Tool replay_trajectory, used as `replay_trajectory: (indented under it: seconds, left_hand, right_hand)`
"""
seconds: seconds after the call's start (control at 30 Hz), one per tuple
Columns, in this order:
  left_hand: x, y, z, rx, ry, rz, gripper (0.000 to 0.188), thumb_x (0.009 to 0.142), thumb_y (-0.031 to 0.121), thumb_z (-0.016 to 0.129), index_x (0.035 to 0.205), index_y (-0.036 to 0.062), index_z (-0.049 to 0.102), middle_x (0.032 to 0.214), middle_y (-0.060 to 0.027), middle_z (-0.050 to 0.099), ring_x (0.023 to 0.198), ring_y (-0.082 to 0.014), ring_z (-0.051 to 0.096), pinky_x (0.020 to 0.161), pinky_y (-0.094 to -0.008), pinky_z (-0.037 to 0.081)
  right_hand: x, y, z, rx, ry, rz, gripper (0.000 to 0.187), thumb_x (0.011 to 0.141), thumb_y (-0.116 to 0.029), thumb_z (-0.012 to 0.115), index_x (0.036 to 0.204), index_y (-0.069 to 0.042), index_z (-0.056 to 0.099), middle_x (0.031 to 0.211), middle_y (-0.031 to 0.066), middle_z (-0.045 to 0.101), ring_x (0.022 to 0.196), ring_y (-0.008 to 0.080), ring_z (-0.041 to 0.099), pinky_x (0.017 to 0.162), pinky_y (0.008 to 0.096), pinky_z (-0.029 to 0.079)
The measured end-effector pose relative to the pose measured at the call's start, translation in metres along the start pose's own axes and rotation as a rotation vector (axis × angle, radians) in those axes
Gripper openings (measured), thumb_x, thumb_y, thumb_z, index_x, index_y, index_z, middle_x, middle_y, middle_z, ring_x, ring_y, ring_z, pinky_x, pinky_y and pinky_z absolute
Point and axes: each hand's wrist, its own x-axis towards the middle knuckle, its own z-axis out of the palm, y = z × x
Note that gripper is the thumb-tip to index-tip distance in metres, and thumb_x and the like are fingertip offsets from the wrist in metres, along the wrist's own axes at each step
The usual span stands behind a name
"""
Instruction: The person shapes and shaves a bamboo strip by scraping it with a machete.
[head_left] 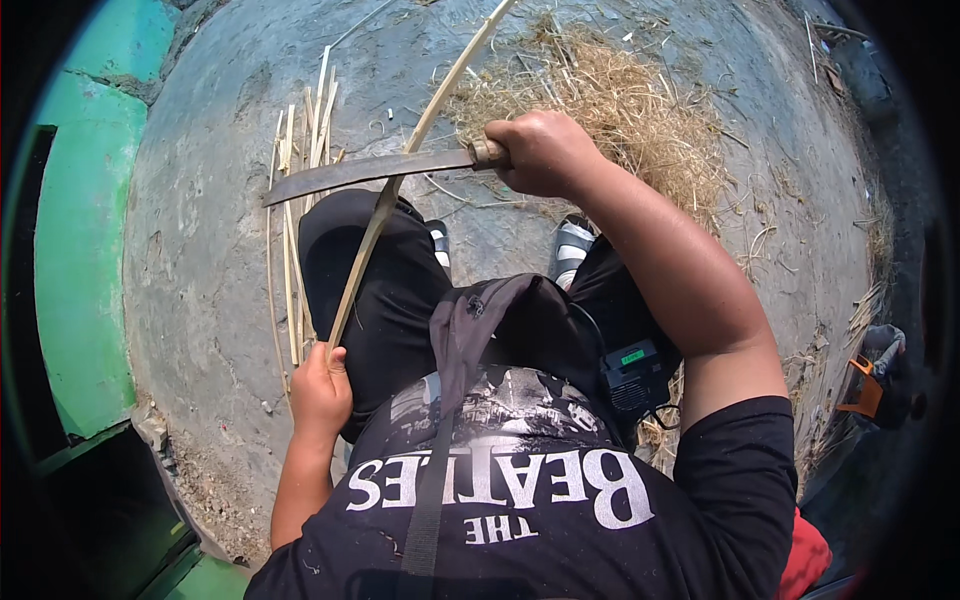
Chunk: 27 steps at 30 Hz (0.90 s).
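Note:
My right hand [545,152] is wrapped round the wooden handle of a machete [340,176]. Its long, dark blade points left and lies across a pale bamboo strip [362,255], over my bent left knee. Low on the left, my left hand [322,392] grips the near end of this strip, thumb along it. From there the strip slants up and away to the right, past the blade to the top edge. I cannot tell how deep the blade's edge sits against it.
Several more bamboo strips [290,250] lie on the grey concrete floor beside my left leg. A heap of curly shavings [630,110] spreads beyond my right hand. A green wall [85,250] bounds the left side. An orange object [863,392] is at the far right.

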Motion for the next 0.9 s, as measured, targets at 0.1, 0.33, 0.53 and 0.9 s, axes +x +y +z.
replay_trajectory:
  seconds: [0.1, 0.33, 0.53, 0.9]
  left_hand:
    - [0.000, 0.004, 0.000, -0.011, 0.059, 0.023, 0.039, 0.107, 0.030, 0.053, 0.083, 0.0000, 0.052, 0.066, -0.0259, 0.057, 0.064, -0.0508, 0.057, 0.054, -0.0531, 0.040]
    - [-0.001, 0.002, -0.001, 0.086, 0.049, 0.028, 0.037, 0.107, 0.031, 0.053, 0.085, 0.0011, 0.053, 0.067, -0.0261, 0.058, 0.067, -0.0513, 0.059, 0.055, -0.0544, 0.042]
    - [0.004, 0.019, -0.015, 0.125, 0.007, 0.016, 0.038, 0.106, 0.033, 0.053, 0.085, 0.0012, 0.053, 0.067, -0.0261, 0.059, 0.068, -0.0520, 0.059, 0.056, -0.0557, 0.042]
    - [0.003, 0.021, -0.013, 0.253, 0.066, 0.018, 0.034, 0.105, 0.032, 0.056, 0.086, 0.0036, 0.054, 0.073, -0.0246, 0.063, 0.071, -0.0509, 0.061, 0.058, -0.0572, 0.044]
  right_hand:
    - [0.013, 0.020, -0.002, 0.018, 0.035, 0.099, 0.016, 0.083, -0.022, 0.067, 0.094, -0.011, 0.071, 0.087, 0.0153, 0.074, 0.086, 0.0373, 0.073, 0.078, 0.0484, 0.059]
    - [0.004, 0.001, -0.002, -0.065, -0.009, 0.048, 0.016, 0.082, -0.021, 0.068, 0.095, -0.012, 0.070, 0.091, 0.0141, 0.074, 0.090, 0.0355, 0.072, 0.081, 0.0477, 0.058]
    - [0.011, 0.045, -0.010, 0.102, -0.079, 0.437, 0.026, 0.084, -0.019, 0.067, 0.108, -0.011, 0.074, 0.102, 0.0169, 0.074, 0.098, 0.0330, 0.072, 0.088, 0.0448, 0.058]
    - [0.018, 0.075, -0.005, 0.120, -0.054, 0.553, 0.028, 0.088, -0.020, 0.063, 0.110, -0.008, 0.073, 0.106, 0.0168, 0.074, 0.099, 0.0314, 0.073, 0.089, 0.0438, 0.058]
